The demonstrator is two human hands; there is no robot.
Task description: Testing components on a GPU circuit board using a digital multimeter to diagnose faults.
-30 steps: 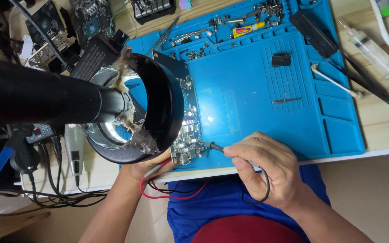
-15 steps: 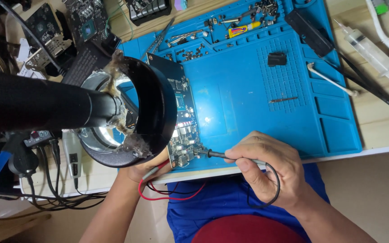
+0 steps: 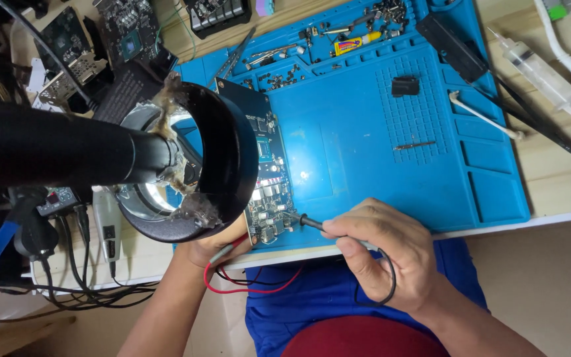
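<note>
Fingers (image 3: pixel 346 246) of my right hand (image 3: pixel 383 259) pinch a black probe (image 3: pixel 313 223), its tip touching the circuit board (image 3: pixel 267 192) that lies on the blue mat (image 3: pixel 378 132). A black lead (image 3: pixel 391 277) loops below that hand. My left hand (image 3: pixel 214 248) sits at the board's near edge, mostly hidden under the black ring lamp (image 3: pixel 186 165); I cannot tell its grip, though a red lead (image 3: pixel 246 285) runs from it. Beyond, the mat's trays hold small screws (image 3: pixel 279 79), and a syringe (image 3: pixel 542 69) rests on the bench (image 3: pixel 563 178).

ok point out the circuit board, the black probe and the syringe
circuit board (image 3: pixel 267 198), head view, on its middle strip of chips
black probe (image 3: pixel 310 223), head view, on its black collar ahead of the right hand's fingers
syringe (image 3: pixel 538 69), head view, on its clear barrel
</note>
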